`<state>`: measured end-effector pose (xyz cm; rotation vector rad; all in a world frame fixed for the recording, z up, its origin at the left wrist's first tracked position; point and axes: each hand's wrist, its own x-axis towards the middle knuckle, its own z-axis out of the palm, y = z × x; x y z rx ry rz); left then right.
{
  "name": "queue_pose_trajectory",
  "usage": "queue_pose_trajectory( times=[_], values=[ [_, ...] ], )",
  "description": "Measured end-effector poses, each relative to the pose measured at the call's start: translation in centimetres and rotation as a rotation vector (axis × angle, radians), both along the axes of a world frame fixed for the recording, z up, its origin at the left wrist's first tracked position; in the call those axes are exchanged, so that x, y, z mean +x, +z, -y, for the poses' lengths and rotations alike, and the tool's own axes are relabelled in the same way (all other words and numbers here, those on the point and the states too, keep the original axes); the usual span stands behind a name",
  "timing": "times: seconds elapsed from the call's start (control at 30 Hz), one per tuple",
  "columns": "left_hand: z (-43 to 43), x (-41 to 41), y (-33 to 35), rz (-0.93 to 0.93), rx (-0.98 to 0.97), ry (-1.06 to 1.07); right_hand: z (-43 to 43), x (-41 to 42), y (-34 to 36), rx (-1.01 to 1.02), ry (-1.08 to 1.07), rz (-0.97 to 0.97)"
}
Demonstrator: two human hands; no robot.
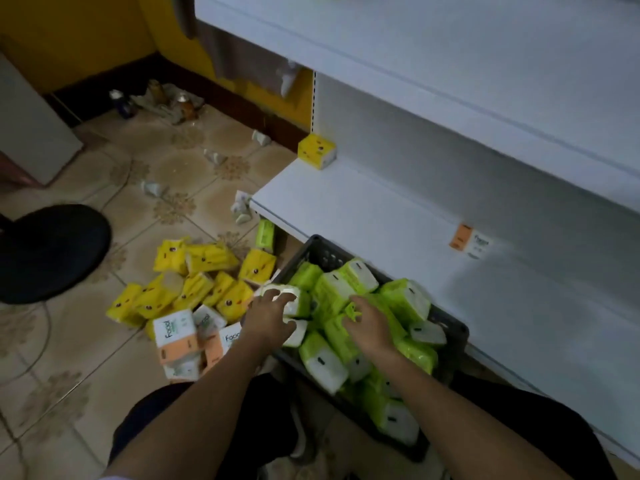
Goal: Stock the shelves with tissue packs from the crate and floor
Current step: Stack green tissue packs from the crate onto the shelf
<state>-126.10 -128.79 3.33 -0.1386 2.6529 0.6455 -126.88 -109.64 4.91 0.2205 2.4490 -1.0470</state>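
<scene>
While clamping green tissue pack (284,299) at left rim of crate (322,244) with left hand (272,318) fingers, right hand (371,329) buried among others, grip untellable, risks tipping heaped slippery packs (405,299) onto floor (86,358).

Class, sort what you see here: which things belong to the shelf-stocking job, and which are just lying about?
Job: green tissue packs in the black crate; yellow packs and orange packs on the floor; white shelf; left hand and right hand in the crate.
Lying about: black stool; bottles by the wall; white scraps.
</scene>
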Motion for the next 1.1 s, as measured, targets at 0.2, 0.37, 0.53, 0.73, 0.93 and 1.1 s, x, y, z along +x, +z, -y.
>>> queue_pose_trajectory(
  times=[0.2,0.37,0.53,0.73,0.93,1.1],
  values=[
    [-3.1,3.4,-5.2,0.289,0.147,0.001,-0.9,5.4,-7.3,0.023,-0.139,0.175],
    [-7.2,5.0,-7.5,0.332,0.333,0.177,-1.1,7.2,-8.6,0.003,-0.208,0.196],
    [-7.2,4.3,-6.4,0.187,0.344,0.302,-1.3,7.6,-8.5,-0.098,-0.218,0.325],
    [-4.7,3.2,-1.8,0.191,0.348,0.298,0.1,5.7,-2.3,-0.373,-0.412,0.455],
    [-4.4,2.0,7.1,0.073,0.658,0.467,2.3,4.6,4.0,-0.455,-0.407,0.085],
    [-4.7,1.1,13.4,-0.156,0.721,0.438,1.9,3.2,9.5,-0.51,-0.437,-0.194]
  ],
)
